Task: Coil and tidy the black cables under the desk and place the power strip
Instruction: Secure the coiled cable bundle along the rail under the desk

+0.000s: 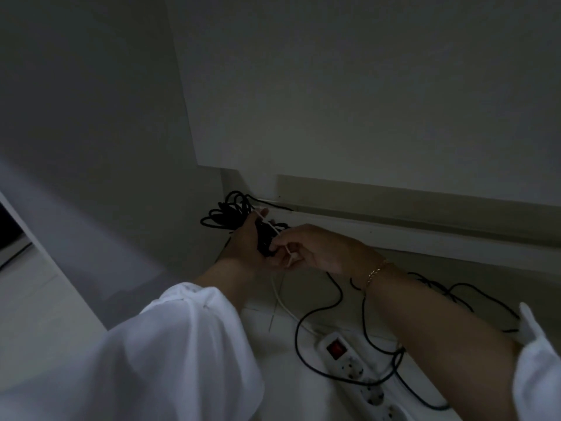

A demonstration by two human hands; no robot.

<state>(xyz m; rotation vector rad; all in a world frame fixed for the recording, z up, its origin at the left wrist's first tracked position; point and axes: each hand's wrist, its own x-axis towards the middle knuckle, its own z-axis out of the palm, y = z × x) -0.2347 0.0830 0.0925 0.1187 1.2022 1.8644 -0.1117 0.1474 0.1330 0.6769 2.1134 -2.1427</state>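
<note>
A coiled bundle of black cable point(226, 212) sits in the dim corner under the desk. My left hand point(246, 244) grips the bundle from below. A thin white tie point(268, 226) crosses the bundle, and my right hand point(309, 247) pinches its lower end. Loose black cable point(306, 317) trails from the bundle across the floor. The white power strip point(358, 378) with a red switch point(336, 349) lies on the floor at the lower right, with black cable draped over it.
The desk's white side panel point(100, 177) closes off the left, and the back wall point(364, 101) has a skirting ledge point(425, 235) along its foot. More tangled black cable point(440, 291) lies at the right. A white cord point(282, 302) runs to the strip. The floor is pale tile.
</note>
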